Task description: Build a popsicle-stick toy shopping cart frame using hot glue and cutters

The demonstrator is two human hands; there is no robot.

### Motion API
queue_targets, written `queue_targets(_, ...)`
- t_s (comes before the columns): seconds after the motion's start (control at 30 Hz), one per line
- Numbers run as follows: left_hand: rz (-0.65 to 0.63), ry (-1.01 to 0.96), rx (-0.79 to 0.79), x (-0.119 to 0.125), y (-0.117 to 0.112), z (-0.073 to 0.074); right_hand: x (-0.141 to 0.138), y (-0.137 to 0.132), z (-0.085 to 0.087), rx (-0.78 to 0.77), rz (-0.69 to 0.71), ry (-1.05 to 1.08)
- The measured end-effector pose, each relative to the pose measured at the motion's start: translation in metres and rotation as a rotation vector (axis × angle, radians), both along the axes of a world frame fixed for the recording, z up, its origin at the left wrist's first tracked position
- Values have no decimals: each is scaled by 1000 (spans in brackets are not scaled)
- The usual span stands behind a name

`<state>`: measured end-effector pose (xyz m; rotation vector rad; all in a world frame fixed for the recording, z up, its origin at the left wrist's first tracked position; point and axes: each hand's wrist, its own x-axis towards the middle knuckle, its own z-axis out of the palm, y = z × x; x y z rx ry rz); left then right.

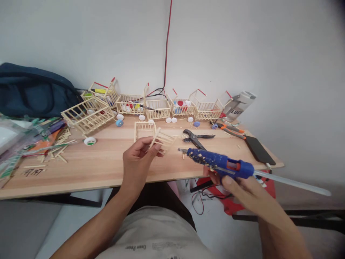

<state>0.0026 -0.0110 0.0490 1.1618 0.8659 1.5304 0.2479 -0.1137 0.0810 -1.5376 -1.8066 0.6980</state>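
Two hands busy: left hand (136,158) pinches stick panel (164,139); right hand (239,189) clasps glue gun (221,164) beside panel, nozzle (182,150) may burn fingers (154,148).

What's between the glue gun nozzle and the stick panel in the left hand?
Nothing. The head view shows only bare tabletop between the glue gun and the stick panel; black pliers lie farther back.

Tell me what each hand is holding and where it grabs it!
The left hand pinches a little stick frame by its near edge. The right hand grips the blue glue gun by its handle, under the body.
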Motion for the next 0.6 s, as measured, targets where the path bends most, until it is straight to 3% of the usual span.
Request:
queue_targets(0.23,70,-6,57,-17,-3,12,27,21,10,364,-478,-350)
queue_targets(0.3,109,-22,57,-23,-4,17,44,32,7,392,-576,-463)
queue_targets(0.43,182,-14,82,-36,-3,22,95,51,-24,383,-526,-629)
queue_targets(0.6,244,110,103,-50,0,12,156,61,-73,280,-462,-692)
